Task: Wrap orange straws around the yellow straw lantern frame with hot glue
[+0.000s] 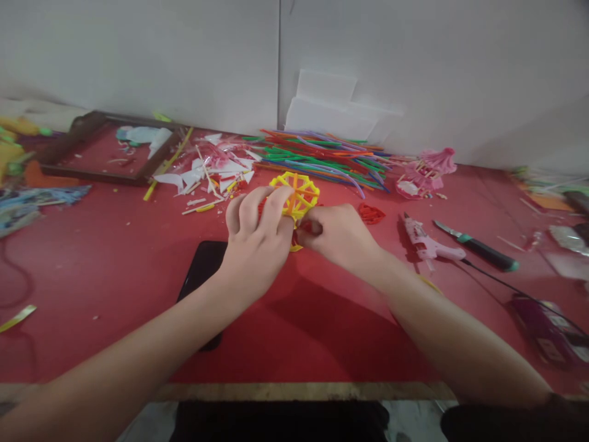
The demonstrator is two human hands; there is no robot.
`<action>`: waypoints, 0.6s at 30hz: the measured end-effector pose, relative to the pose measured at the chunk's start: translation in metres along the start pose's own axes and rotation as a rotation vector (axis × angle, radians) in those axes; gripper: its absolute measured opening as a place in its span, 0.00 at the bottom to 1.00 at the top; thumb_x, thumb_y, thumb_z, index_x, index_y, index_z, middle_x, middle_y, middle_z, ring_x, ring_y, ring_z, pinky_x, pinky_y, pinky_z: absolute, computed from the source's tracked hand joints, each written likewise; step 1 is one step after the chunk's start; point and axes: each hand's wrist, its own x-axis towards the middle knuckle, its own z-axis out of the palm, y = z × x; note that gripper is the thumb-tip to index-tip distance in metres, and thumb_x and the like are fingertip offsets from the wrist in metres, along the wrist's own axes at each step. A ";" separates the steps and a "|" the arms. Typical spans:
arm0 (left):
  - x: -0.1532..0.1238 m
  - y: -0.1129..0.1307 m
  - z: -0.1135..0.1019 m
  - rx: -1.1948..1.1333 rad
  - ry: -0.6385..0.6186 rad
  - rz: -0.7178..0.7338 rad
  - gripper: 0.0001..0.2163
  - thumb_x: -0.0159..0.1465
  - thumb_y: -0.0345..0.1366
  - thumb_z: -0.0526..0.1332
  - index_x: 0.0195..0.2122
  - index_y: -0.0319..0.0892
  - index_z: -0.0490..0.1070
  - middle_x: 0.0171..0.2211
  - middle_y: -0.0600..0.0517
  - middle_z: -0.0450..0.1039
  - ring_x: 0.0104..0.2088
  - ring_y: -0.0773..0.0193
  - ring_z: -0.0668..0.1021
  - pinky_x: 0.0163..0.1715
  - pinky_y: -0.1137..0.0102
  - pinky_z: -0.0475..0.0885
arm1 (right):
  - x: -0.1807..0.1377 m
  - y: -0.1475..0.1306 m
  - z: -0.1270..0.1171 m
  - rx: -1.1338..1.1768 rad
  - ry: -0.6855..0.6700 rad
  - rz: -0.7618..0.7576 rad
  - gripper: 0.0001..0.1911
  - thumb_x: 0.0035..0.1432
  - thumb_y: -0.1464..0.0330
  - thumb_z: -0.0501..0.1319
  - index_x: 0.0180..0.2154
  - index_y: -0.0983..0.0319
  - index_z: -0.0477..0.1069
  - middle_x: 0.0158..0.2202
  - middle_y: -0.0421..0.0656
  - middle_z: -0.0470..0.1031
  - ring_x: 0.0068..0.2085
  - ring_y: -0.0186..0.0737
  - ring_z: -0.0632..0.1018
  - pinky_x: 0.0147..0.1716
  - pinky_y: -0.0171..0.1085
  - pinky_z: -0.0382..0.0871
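Note:
A small yellow wheel with orange spokes (301, 195), like a toy Ferris wheel made of plastic sticks, stands upright between my hands. My left hand (257, 230) is closed on its left and lower side, with the fingers curled over the rim. Just below the wheel, at its right, my right hand (338, 233) is closed in a pinch. A bit of red shows by those fingertips, but what they hold is hidden. A red openwork piece (370, 213) lies to the right of my right hand. A black phone (205, 267) lies partly beneath my left forearm.
Coloured sticks (322, 156) lie piled at the back, beside white scraps (225, 172). A pink glue gun (426, 240), its cord, and a utility knife (478, 247) lie at right. A pink model (427, 172) stands behind them. A dark frame (92, 173) lies back left.

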 end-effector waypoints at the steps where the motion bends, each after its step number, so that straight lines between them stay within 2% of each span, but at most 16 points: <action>1: 0.000 0.000 0.001 -0.004 -0.001 -0.005 0.10 0.66 0.25 0.55 0.32 0.40 0.74 0.60 0.42 0.69 0.57 0.44 0.68 0.56 0.47 0.65 | 0.000 -0.001 0.000 -0.025 -0.007 0.001 0.09 0.55 0.67 0.61 0.33 0.61 0.79 0.27 0.42 0.77 0.28 0.36 0.72 0.28 0.35 0.54; 8: -0.002 0.000 0.003 -0.081 -0.022 -0.035 0.10 0.65 0.23 0.54 0.32 0.38 0.72 0.60 0.39 0.67 0.57 0.42 0.67 0.56 0.45 0.64 | 0.002 -0.007 -0.002 -0.123 -0.053 0.000 0.09 0.57 0.67 0.60 0.32 0.63 0.77 0.28 0.44 0.77 0.28 0.37 0.73 0.27 0.35 0.53; 15: -0.005 -0.003 0.002 -0.147 0.059 -0.082 0.08 0.65 0.26 0.58 0.35 0.44 0.74 0.61 0.51 0.69 0.58 0.45 0.67 0.59 0.45 0.58 | -0.008 0.011 -0.006 0.104 0.032 -0.116 0.09 0.60 0.65 0.62 0.35 0.61 0.80 0.24 0.38 0.76 0.24 0.31 0.70 0.27 0.33 0.57; 18: -0.006 -0.009 0.003 -0.118 0.089 -0.064 0.06 0.65 0.28 0.60 0.36 0.45 0.75 0.59 0.53 0.71 0.58 0.45 0.67 0.59 0.48 0.57 | -0.025 0.026 -0.018 0.175 0.143 -0.067 0.10 0.60 0.63 0.63 0.41 0.59 0.80 0.27 0.38 0.79 0.25 0.31 0.73 0.28 0.32 0.62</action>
